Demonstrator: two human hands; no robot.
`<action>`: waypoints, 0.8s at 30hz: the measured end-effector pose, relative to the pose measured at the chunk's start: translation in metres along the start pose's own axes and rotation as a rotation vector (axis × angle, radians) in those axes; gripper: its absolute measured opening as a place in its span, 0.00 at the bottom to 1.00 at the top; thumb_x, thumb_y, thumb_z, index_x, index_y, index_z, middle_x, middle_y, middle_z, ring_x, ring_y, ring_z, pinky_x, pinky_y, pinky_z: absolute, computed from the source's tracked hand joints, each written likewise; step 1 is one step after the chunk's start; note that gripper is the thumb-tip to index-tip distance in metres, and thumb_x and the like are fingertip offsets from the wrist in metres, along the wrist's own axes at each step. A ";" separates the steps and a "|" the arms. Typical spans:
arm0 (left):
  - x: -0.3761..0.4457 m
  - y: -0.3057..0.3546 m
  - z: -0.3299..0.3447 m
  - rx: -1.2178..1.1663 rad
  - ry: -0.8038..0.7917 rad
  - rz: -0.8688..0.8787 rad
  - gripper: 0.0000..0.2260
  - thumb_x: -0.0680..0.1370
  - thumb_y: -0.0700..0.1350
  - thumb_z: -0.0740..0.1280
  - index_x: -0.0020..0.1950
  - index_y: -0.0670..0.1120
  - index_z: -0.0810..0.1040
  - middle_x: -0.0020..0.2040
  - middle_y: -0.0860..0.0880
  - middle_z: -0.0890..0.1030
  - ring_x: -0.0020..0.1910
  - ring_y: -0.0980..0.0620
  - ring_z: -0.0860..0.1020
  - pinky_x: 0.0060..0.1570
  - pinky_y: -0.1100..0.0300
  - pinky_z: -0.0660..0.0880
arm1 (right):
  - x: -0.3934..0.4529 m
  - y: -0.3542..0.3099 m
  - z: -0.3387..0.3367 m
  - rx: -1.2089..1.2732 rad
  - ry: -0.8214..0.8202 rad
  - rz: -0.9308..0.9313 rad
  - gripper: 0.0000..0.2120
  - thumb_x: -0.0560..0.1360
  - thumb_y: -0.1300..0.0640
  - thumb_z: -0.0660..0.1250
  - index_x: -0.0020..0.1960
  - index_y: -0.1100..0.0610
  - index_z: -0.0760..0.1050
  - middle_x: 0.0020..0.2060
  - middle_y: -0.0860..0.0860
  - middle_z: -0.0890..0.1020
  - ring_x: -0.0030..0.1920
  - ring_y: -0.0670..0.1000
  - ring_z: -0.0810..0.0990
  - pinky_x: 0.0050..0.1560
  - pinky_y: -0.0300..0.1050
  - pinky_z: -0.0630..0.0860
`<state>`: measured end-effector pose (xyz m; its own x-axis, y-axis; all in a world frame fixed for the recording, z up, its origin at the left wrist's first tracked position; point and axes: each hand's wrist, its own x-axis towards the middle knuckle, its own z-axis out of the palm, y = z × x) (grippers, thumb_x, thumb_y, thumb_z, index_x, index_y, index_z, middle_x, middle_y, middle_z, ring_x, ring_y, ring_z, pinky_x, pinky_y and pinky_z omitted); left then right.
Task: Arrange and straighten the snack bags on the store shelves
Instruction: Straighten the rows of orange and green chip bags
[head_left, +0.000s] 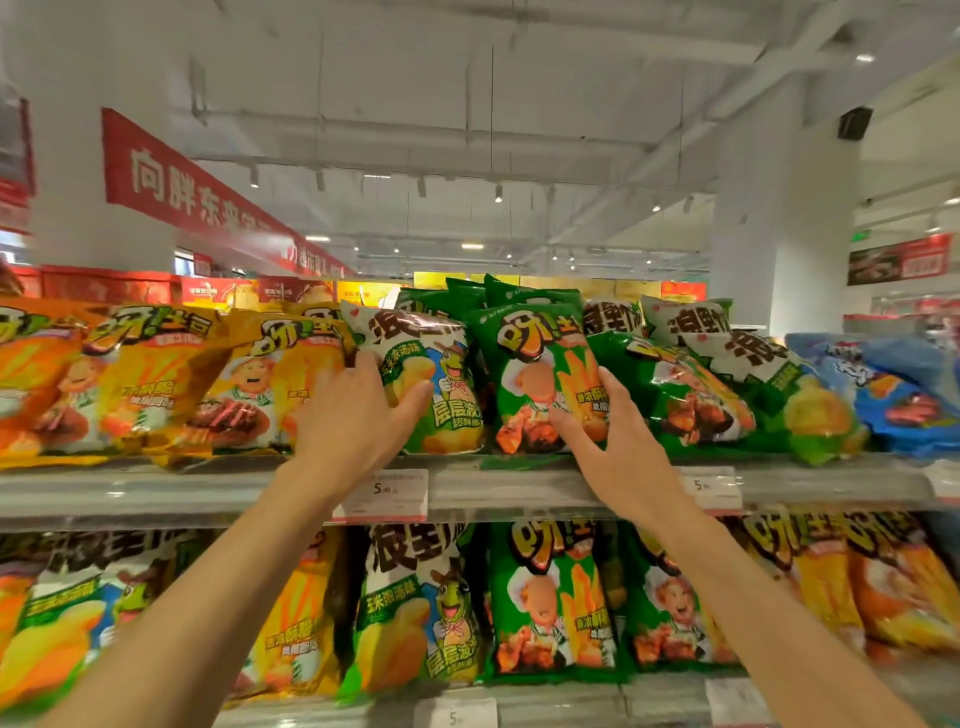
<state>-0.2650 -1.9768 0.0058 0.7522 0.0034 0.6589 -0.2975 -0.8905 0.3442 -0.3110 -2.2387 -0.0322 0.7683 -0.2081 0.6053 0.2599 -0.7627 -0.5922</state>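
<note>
Left hand: I have my left hand (353, 415) on the white and green corn chip bag (426, 384) on the upper shelf (208, 486); the fingers (410, 397) curl round its left edge and grasp it.
Right hand: my right hand (605, 426) presses on the front of the green snack bag (535, 374) just beside it, with fingers (608, 379) spread and nearly straight, not clenched.
Task state: I judge the work is in the middle. These two bags stand almost upright. To the right, the dark green bags (685, 395) and the blue bags (893, 395) lean and lie over each other, so they are still to do. To the left, the yellow bags (249, 384) also tilt.
Lower shelf: the bags (550, 597) there stand in a more even row.
Materials: the bags are glossy plastic film, puffed like pillows, with crimped top seams; I expect they are light and slippery and will crumple easily.
Shelf edge: a smooth pale rail with paper price tags (384, 493).
</note>
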 end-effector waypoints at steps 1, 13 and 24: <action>0.001 0.000 0.001 -0.050 0.009 0.010 0.35 0.78 0.70 0.58 0.74 0.46 0.67 0.64 0.44 0.79 0.66 0.41 0.74 0.60 0.43 0.76 | 0.001 0.001 0.000 0.015 0.005 -0.001 0.41 0.77 0.31 0.61 0.82 0.45 0.47 0.76 0.48 0.66 0.69 0.51 0.71 0.66 0.51 0.70; 0.000 -0.007 0.008 -0.372 0.180 0.038 0.34 0.77 0.65 0.68 0.77 0.50 0.63 0.73 0.48 0.73 0.67 0.46 0.75 0.62 0.45 0.75 | 0.008 0.011 0.000 0.064 0.021 -0.004 0.42 0.73 0.28 0.63 0.79 0.42 0.52 0.68 0.47 0.73 0.63 0.49 0.76 0.66 0.54 0.75; -0.014 0.009 -0.027 -0.663 0.272 0.017 0.31 0.76 0.63 0.71 0.74 0.56 0.65 0.68 0.53 0.75 0.62 0.51 0.77 0.57 0.50 0.79 | 0.019 0.007 -0.021 0.021 -0.073 -0.034 0.41 0.74 0.28 0.63 0.79 0.47 0.57 0.68 0.48 0.73 0.66 0.49 0.73 0.63 0.48 0.71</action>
<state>-0.2938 -1.9725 0.0181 0.5964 0.1820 0.7817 -0.6677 -0.4280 0.6091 -0.3068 -2.2610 -0.0130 0.7993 -0.1363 0.5852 0.2983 -0.7554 -0.5835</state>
